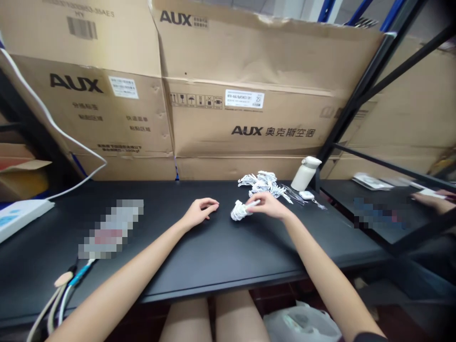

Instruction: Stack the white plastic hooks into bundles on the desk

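My right hand (267, 205) pinches a small white bundle (238, 211), which looks like a wound-up cord with a straight end sticking out between thumb and fingers. The bundle is held at the table, right of my left hand; whether it touches the surface I cannot tell. My left hand (201, 212) rests on the black tabletop (213, 256), fingers loosely curved and thumb apart, holding nothing. Just behind my right hand lies a tangled heap of thin white strands (261, 183), partly hidden by that hand.
A white bottle (305, 175) stands at the back right, beside a small white case (306, 195). At left lie a pixelated flat object (114, 228) with cables and a white power strip (24, 216). Cardboard (249, 118) walls the back. Another person's hand (432, 202) shows far right.
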`<act>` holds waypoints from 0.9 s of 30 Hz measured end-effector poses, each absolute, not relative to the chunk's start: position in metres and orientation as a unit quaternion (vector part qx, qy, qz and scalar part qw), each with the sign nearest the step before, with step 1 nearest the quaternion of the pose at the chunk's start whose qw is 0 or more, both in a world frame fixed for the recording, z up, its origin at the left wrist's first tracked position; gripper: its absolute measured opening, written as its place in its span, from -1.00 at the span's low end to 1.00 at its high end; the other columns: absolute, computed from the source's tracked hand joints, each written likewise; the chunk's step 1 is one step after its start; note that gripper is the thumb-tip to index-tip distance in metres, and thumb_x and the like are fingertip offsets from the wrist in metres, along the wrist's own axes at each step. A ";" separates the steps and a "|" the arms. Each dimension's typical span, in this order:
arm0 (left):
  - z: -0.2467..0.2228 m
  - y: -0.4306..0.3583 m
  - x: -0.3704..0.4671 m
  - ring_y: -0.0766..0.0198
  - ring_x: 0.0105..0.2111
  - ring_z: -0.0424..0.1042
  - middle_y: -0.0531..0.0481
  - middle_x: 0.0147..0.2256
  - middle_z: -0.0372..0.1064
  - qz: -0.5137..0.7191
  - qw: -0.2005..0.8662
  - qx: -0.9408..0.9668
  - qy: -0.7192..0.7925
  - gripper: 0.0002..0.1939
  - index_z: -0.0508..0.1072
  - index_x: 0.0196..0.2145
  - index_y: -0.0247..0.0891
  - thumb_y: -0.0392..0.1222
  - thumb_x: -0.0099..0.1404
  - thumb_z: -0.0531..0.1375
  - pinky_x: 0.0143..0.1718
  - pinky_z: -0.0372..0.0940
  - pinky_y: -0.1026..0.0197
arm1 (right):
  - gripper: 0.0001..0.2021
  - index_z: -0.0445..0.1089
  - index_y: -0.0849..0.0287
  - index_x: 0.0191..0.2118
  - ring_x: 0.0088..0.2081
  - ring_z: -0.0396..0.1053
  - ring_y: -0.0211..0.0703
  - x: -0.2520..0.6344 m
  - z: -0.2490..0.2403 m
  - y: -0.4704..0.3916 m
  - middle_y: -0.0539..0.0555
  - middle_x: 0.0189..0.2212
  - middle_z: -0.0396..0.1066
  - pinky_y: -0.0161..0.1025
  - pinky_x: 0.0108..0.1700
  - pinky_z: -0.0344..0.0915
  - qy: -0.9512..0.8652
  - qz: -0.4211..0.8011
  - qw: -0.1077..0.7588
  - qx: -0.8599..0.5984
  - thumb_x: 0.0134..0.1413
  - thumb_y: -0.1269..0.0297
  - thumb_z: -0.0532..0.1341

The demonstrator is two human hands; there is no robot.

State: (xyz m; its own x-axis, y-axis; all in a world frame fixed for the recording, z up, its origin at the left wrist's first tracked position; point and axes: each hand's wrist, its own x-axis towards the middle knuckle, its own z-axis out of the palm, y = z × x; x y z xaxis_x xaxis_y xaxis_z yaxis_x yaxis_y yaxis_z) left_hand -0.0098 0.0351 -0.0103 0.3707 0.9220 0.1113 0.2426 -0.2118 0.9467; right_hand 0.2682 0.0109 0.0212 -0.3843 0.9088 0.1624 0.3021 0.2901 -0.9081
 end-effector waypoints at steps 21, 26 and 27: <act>-0.017 0.037 -0.009 0.20 -0.37 0.45 -0.09 -0.41 0.44 0.363 0.439 0.706 0.420 -0.67 0.46 -0.30 -0.31 0.04 0.15 0.19 -0.53 0.32 0.31 | -0.69 0.44 0.27 -0.14 -0.21 0.45 -0.04 0.358 0.037 0.064 0.21 -0.19 0.50 -0.15 -0.14 0.36 -0.676 0.054 0.366 -0.637 -0.01 0.26 0.15; -0.017 0.037 -0.010 0.21 -0.41 0.46 -0.09 -0.42 0.44 0.362 0.429 0.715 0.416 -0.68 0.47 -0.30 -0.29 0.04 0.16 0.18 -0.53 0.32 0.30 | -0.77 0.44 0.25 -0.19 -0.08 0.33 0.03 0.314 0.039 0.098 0.22 -0.16 0.46 -0.12 0.00 0.21 -0.727 -0.080 0.291 -0.617 0.06 0.32 0.12; -0.018 0.037 -0.010 0.20 -0.41 0.46 -0.09 -0.43 0.44 0.363 0.426 0.717 0.416 -0.68 0.47 -0.30 -0.29 0.04 0.16 0.18 -0.53 0.32 0.30 | -0.78 0.44 0.24 -0.20 -0.05 0.30 0.07 0.305 0.040 0.101 0.24 -0.16 0.45 -0.09 0.02 0.17 -0.744 -0.103 0.248 -0.612 0.08 0.31 0.12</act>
